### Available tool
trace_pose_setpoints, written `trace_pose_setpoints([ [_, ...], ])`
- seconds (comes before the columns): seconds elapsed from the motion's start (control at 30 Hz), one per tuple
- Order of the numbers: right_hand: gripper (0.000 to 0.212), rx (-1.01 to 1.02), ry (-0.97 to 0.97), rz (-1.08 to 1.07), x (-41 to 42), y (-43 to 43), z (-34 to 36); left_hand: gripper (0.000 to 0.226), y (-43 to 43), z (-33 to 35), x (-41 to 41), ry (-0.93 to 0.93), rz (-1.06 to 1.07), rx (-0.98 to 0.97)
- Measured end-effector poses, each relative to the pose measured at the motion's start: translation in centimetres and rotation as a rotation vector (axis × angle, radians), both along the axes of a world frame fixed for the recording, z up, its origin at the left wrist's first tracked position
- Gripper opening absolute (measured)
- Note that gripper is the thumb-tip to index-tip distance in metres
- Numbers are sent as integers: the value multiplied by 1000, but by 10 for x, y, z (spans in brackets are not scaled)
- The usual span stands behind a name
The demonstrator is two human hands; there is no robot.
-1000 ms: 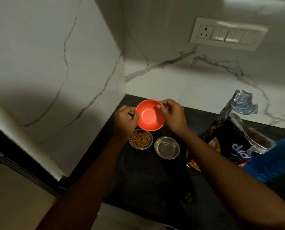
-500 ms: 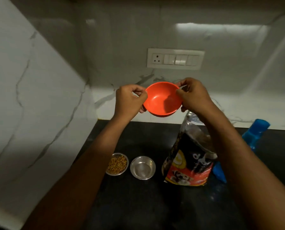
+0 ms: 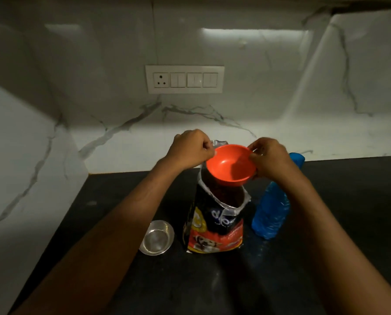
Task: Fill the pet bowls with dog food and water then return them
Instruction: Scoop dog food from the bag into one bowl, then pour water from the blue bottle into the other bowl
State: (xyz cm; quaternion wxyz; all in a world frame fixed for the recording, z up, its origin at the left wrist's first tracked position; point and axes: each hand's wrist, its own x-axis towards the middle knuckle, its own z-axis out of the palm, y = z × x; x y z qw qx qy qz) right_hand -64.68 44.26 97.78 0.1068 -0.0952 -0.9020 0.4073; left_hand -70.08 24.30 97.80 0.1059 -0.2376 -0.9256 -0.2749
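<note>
I hold an empty orange plastic bowl [image 3: 229, 165] by its rim, my left hand [image 3: 191, 147] pinching the left side and my right hand [image 3: 268, 159] the right side. The bowl hangs tilted over the open mouth of a black and red dog food bag [image 3: 215, 226] that stands upright on the black counter [image 3: 269, 280]. A small empty steel bowl [image 3: 156, 238] sits on the counter left of the bag. My left forearm hides the steel bowl with kibble.
A blue water bottle [image 3: 271, 208] stands just right of the bag, behind my right wrist. White marble walls close the counter at the back and the left. A switch panel [image 3: 185, 79] is set in the back wall.
Both hands carried the orange bowl from above the steel bowls to the right and down over the bag's opening. The view swung right, so the kibble bowl is now hidden.
</note>
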Motion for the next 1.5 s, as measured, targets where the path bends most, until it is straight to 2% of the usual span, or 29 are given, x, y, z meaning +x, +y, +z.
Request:
trace_pose_setpoints([
  [0.07, 20, 28, -117, 61, -6, 2, -11, 12, 4, -3, 0, 29, 26, -70],
  [0.17, 23, 64, -213, 153, -16, -4, -24, 13, 9, -5, 0, 48, 59, -70],
  [0.37, 18, 240, -217, 253, -29, -21, -41, 13, 18, -5, 6, 25, 9, -103],
  [0.53, 31, 476, -224, 245, -35, -33, -58, 12, 28, -7, 14, -5, -17, -134],
  [0.67, 39, 529, -204, 201, -34, -34, -62, 10, 37, -6, 23, 0, -45, -94],
  [0.73, 44, 485, -174, 166, -29, -27, -60, 10, 41, -7, 26, 5, -60, -58],
  [0.77, 41, 422, -136, 150, -26, -23, -60, 10, 42, -7, 27, 12, -63, -52],
  [0.87, 14, 124, 56, 88, -6, -6, -67, 11, 50, -12, 32, 30, -73, -96],
  [0.93, 14, -27, 143, 53, 11, 5, -72, 11, 60, -15, 37, 38, -110, -127],
  [1.0, 12, -130, 215, 62, 28, 13, -75, 14, 71, -14, 45, -29, -180, -97],
  [1.1, 15, -261, 362, -28, 50, 31, -93, 39, 88, -9, 60, -141, -251, -157],
  [1.2, 27, -254, 553, -206, 65, 52, -116, 54, 110, 0, 75, -147, -291, -330],
  [1.27, 59, -227, 496, -253, 60, 72, -137, 62, 130, 3, 84, -152, -297, -316],
  [1.33, 92, -265, 339, -183, 48, 90, -156, 90, 150, -1, 89, -198, -264, -211],
  [1.37, 99, -304, 273, -114, 43, 95, -163, 102, 159, -5, 91, -235, -236, -144],
  [1.5, 86, -402, 152, 134, 32, 110, -180, 114, 194, -43, 92, -355, -115, 133],
])
